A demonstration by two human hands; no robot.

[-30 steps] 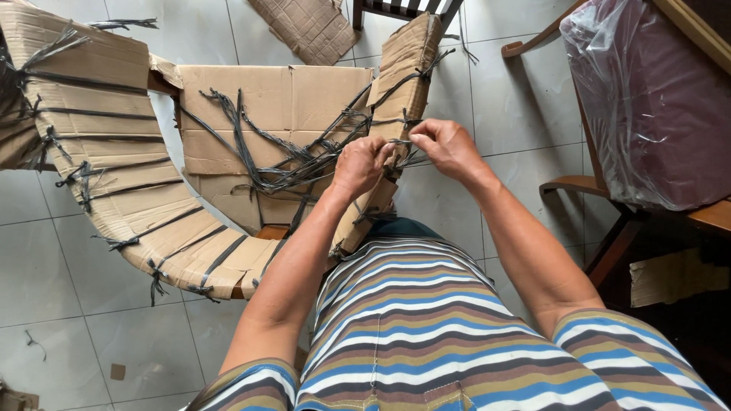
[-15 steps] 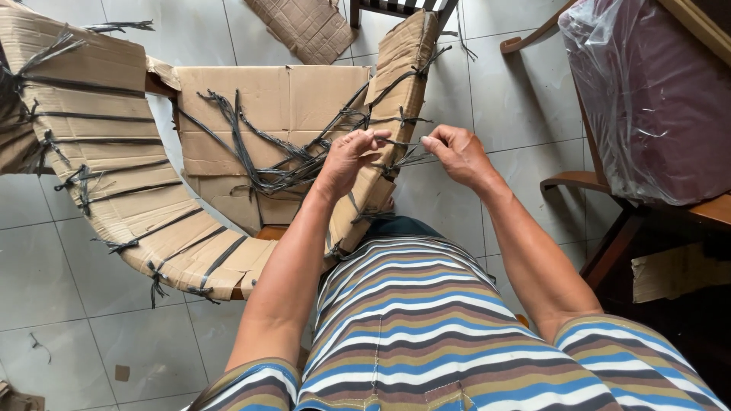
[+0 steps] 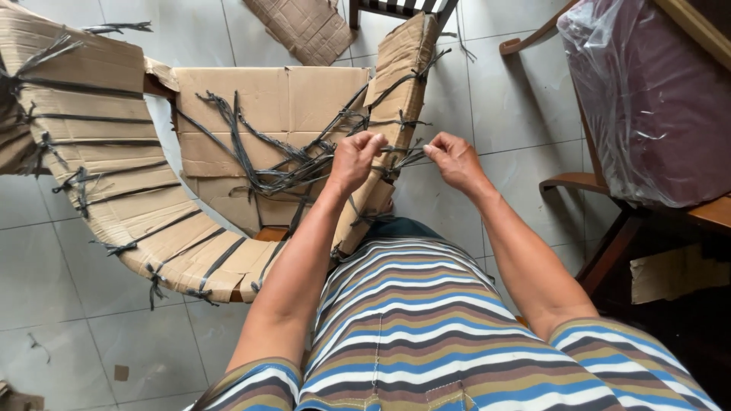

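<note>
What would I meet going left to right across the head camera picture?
Curved cardboard-wrapped piece tied with dark straps → flat cardboard sheet under loose dark straps → left hand → right hand → plastic-wrapped maroon cushion on a wooden chair.

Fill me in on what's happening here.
A person in a striped shirt holds a dark strap between the left hand and right hand, stretched across a cardboard-wrapped piece of furniture. More straps lie in a tangle on the cardboard panel. A plastic-wrapped chair stands to the right.

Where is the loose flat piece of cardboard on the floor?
In the head view, the flat brown cardboard piece lies on the tiled floor at top centre, beyond the cardboard-wrapped chair.
</note>
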